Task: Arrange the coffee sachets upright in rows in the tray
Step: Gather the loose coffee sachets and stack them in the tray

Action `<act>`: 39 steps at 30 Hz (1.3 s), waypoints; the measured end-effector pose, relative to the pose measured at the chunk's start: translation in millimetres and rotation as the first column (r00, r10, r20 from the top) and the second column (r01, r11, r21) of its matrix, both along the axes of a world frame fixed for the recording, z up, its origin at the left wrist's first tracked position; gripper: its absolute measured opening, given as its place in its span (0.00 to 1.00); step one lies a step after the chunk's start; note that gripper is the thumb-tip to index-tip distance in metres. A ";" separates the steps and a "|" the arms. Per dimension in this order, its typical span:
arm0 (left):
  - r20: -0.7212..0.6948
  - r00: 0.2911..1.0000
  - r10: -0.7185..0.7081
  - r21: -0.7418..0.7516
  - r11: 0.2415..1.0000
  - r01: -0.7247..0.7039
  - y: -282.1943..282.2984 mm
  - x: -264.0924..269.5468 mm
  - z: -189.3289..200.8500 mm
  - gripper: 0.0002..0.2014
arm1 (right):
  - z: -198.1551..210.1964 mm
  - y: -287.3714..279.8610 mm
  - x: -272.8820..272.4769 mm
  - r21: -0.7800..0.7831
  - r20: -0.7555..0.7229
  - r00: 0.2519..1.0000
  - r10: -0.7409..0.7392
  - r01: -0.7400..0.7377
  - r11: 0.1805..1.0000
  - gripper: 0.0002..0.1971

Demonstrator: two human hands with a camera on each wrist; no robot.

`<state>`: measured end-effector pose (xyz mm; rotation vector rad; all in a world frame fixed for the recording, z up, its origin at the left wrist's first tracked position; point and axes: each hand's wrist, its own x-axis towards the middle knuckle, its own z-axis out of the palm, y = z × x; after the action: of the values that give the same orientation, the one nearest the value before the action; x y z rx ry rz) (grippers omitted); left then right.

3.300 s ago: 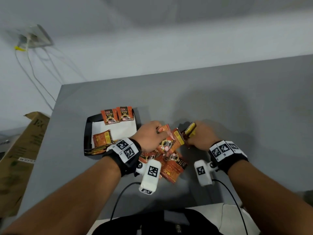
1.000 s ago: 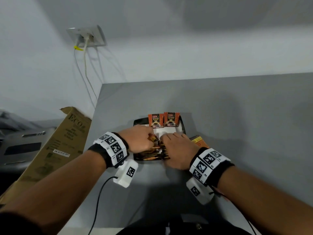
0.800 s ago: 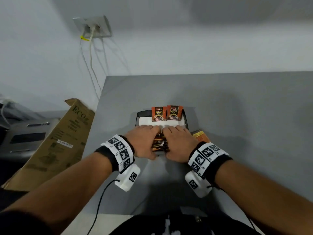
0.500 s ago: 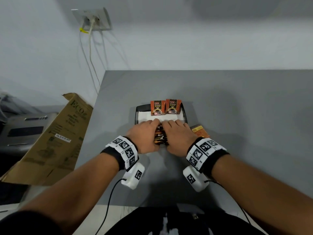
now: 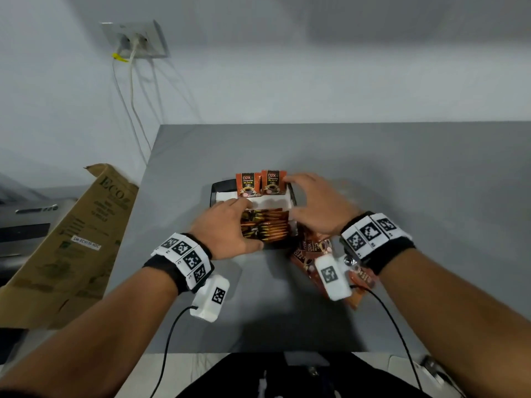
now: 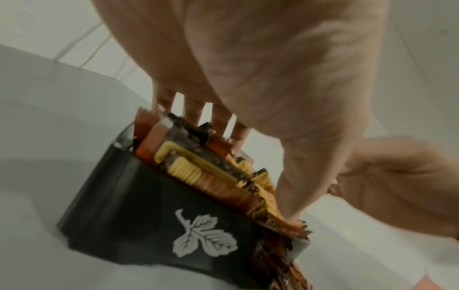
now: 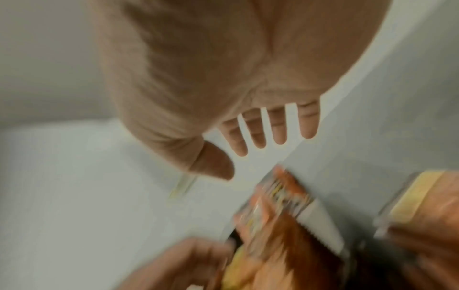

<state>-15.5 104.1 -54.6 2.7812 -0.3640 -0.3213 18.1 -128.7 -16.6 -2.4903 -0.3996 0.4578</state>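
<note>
A black tray point(image 5: 214, 191) with a white lining sits on the grey table. Two orange coffee sachets point(image 5: 260, 183) stand upright against its back wall. A tight row of upright sachets point(image 5: 268, 229) fills its front. My left hand point(image 5: 240, 222) rests on the left of that row. In the left wrist view its straight fingers point(image 6: 192, 109) touch the far sachet tops and the thumb point(image 6: 290, 200) presses the near end, above the tray's leaf-printed wall point(image 6: 149, 206). My right hand point(image 5: 296, 198) hovers over the tray's right side, fingers spread point(image 7: 238, 159), holding nothing.
Loose sachets point(image 5: 311, 249) lie flat on the table under my right wrist, right of the tray. A cardboard box point(image 5: 71, 239) leans off the table's left edge. A wall socket with cables point(image 5: 135, 41) is behind. Bare table point(image 5: 402, 182) stretches to the right and back.
Both hands were pressed together on the front row of sachets. Now my right hand has lifted off and spread open to the right; my left hand stays on the row.
</note>
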 end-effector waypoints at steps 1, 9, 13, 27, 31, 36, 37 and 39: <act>-0.004 1.000 0.010 -0.002 1.000 -0.010 -0.5 0.0 2.2 0.45 | 1.1 -14.6 5.7 -0.011 0.002 0.996 -0.084 0.084 0.996 0.31; -0.038 0.999 0.038 -0.050 0.998 -0.040 -15.7 -3.0 7.2 0.41 | -39.2 -50.6 -2.3 -0.292 -0.130 0.984 -0.123 0.080 0.953 0.11; -0.091 0.995 0.050 -0.034 0.998 -0.053 -24.7 4.8 6.8 0.43 | -49.3 -49.2 -1.7 -0.220 -0.126 0.982 -0.141 0.111 0.969 0.13; -0.278 0.960 0.023 0.061 0.998 -0.006 -4.6 17.4 27.4 0.36 | -19.9 30.2 22.8 -0.068 -0.029 0.982 0.188 -0.189 0.980 0.10; -0.260 0.964 -0.050 0.209 0.972 0.106 -0.2 13.8 13.9 0.52 | -24.8 55.1 35.5 -0.194 -0.146 0.955 0.259 -0.284 0.939 0.16; -0.176 0.981 -0.079 0.243 0.963 0.121 9.7 12.7 -4.0 0.56 | -37.0 66.3 41.8 -0.263 -0.166 0.952 0.256 -0.293 0.919 0.26; -0.153 0.984 -0.090 0.244 0.962 0.126 10.5 12.9 -5.2 0.55 | -38.9 66.9 42.2 -0.269 -0.151 0.956 0.252 -0.285 0.920 0.28; -0.128 0.987 -0.099 0.232 0.964 0.127 12.1 13.2 -6.6 0.51 | -39.4 67.5 42.5 -0.282 -0.151 0.958 0.242 -0.277 0.919 0.33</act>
<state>-2.3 116.2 -61.2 2.9640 -0.4869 -0.5873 60.6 -61.2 -56.0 -2.6967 -0.6637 0.8180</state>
